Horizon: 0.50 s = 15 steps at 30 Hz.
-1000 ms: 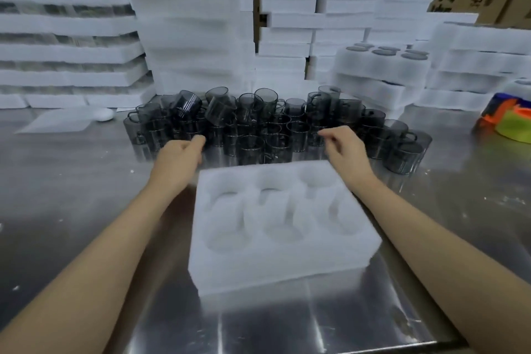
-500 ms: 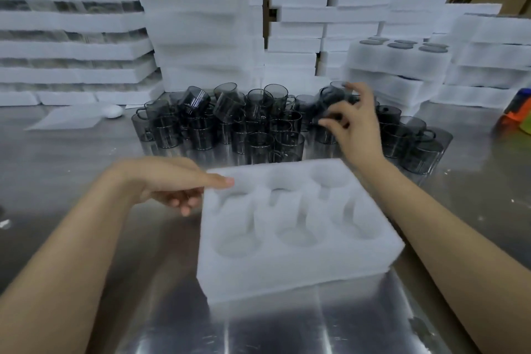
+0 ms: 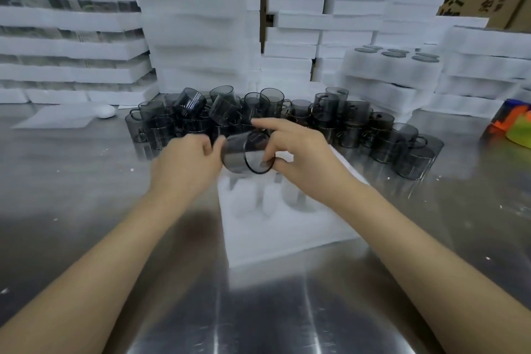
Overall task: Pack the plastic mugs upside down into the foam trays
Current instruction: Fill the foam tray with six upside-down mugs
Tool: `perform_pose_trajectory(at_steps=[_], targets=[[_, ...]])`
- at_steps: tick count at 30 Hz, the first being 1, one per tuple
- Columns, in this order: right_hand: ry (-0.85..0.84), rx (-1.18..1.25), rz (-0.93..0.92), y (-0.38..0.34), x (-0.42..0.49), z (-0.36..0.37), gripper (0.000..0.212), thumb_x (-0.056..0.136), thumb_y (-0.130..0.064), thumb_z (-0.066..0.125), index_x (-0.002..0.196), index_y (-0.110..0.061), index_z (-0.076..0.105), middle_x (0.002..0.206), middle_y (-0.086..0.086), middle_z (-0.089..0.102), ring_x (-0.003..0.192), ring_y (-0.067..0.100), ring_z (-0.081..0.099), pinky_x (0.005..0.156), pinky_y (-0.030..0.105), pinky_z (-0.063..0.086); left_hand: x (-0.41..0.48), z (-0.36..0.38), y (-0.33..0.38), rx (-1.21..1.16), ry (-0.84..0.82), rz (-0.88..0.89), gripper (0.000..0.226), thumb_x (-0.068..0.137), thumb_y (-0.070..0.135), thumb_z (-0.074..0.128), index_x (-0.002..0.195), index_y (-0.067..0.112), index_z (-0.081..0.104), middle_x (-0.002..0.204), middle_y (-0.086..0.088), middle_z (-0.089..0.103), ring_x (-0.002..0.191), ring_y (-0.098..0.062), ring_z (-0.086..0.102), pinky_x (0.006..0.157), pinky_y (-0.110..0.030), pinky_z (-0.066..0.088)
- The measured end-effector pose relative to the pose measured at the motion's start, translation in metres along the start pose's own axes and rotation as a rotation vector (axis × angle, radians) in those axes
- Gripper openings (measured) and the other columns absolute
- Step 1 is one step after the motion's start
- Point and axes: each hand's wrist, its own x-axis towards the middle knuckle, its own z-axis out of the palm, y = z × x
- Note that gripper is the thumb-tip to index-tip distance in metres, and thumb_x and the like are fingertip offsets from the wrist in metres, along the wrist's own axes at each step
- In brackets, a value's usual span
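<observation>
Sideways between the hands lies the smoky grey see-through plastic mug [image 3: 246, 153], mouth rightward. The right hand [image 3: 302, 158] pinches its rim; the left hand [image 3: 186, 164] curls at its base, grip unclear. The white foam tray [image 3: 287, 225] sits directly beneath.

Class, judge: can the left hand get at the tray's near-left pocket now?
Probably yes: the left hand is just left of the tray, and that pocket lies uncovered; the mug in the right hand is farther back.

I see 1 smoky see-thru mug [image 3: 244, 154] up in the air, tipped on its side, mouth twd me, just over white foam tray [image 3: 287, 227] w/ round pockets. Other mugs [image 3: 324, 119] heaped right behind tray.
</observation>
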Motion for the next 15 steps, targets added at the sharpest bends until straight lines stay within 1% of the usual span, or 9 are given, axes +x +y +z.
perform_pose_trajectory(at_steps=[2,4,5,7,8,10,12,13,15], targets=[[0.055,-0.017,-0.005,0.003,-0.002,0.003,0.013,0.071,0.014,0.069,0.073,0.001,0.068,0.118,0.012,0.062,0.103,0.021,0.064,0.092,0.023,0.046,0.001,-0.004,0.005,-0.183,0.079,0.067,0.059,0.093,0.055,0.026,0.059,0.012,0.048,0.057,-0.002,0.056,0.064,-0.026,0.054,0.058,-0.033,0.036],[0.126,0.002,0.016,0.003,-0.001,0.005,0.013,0.071,0.011,0.072,0.074,0.0,0.067,0.104,0.008,0.06,0.078,0.017,0.063,0.078,0.02,0.05,0.0,-0.008,0.012,-0.474,0.033,0.08,0.059,0.091,0.057,0.023,0.067,0.015,0.056,0.057,0.0,0.06,0.059,-0.023,0.056,0.064,-0.035,0.042],[0.148,-0.018,0.023,0.004,-0.001,0.005,0.013,0.071,0.009,0.074,0.075,-0.002,0.067,0.1,0.006,0.058,0.071,0.015,0.059,0.073,0.021,0.05,-0.003,-0.009,0.016,-0.529,0.015,0.1,0.056,0.09,0.059,0.025,0.072,0.016,0.057,0.059,0.0,0.061,0.057,-0.021,0.057,0.065,-0.035,0.044],[0.173,-0.097,0.04,0.004,-0.001,0.004,0.012,0.073,-0.002,0.077,0.08,-0.006,0.068,0.097,0.002,0.055,0.066,0.011,0.051,0.065,0.029,0.049,-0.008,-0.008,0.02,-0.473,-0.038,0.173,0.041,0.091,0.06,0.036,0.081,0.026,0.057,0.067,0.003,0.063,0.059,-0.016,0.06,0.064,-0.032,0.046],[0.189,-0.141,0.046,0.004,-0.001,0.004,0.015,0.073,-0.01,0.079,0.084,-0.01,0.067,0.094,-0.004,0.053,0.065,0.009,0.048,0.062,0.032,0.048,-0.009,-0.006,0.021,-0.45,-0.073,0.196,0.028,0.092,0.056,0.044,0.085,0.033,0.057,0.074,0.006,0.064,0.064,-0.013,0.063,0.063,-0.027,0.046],[0.22,-0.176,0.06,0.003,-0.001,0.003,0.027,0.073,-0.023,0.08,0.091,-0.021,0.06,0.089,-0.017,0.048,0.063,0.001,0.044,0.059,0.029,0.043,-0.009,-0.003,0.024,-0.54,-0.139,0.177,0.006,0.093,0.043,0.055,0.096,0.039,0.058,0.089,0.007,0.067,0.07,-0.008,0.067,0.059,-0.018,0.044],[0.249,-0.089,0.13,0.001,-0.001,0.002,0.045,0.072,-0.026,0.079,0.097,-0.035,0.042,0.084,-0.021,0.049,0.063,0.003,0.048,0.059,0.026,0.043,-0.006,-0.002,0.026,-0.684,-0.157,0.132,0.02,0.095,0.034,0.055,0.111,0.024,0.063,0.095,0.002,0.069,0.071,-0.007,0.068,0.057,-0.021,0.047],[0.252,-0.033,0.169,0.0,-0.001,0.003,0.052,0.073,-0.024,0.078,0.102,-0.039,0.037,0.086,-0.022,0.049,0.063,0.005,0.051,0.06,0.029,0.046,-0.005,-0.002,0.027,-0.74,-0.159,0.101,0.029,0.096,0.033,0.054,0.118,0.017,0.062,0.096,0.002,0.069,0.072,-0.008,0.069,0.056,-0.022,0.049],[0.195,-0.024,0.225,0.001,-0.001,0.003,0.059,0.075,-0.019,0.076,0.118,-0.037,0.039,0.09,-0.021,0.051,0.065,0.007,0.055,0.067,0.038,0.052,-0.004,-0.003,0.027,-0.789,-0.146,0.054,0.038,0.095,0.035,0.054,0.127,0.014,0.059,0.102,0.004,0.069,0.072,-0.011,0.07,0.058,-0.022,0.051]])
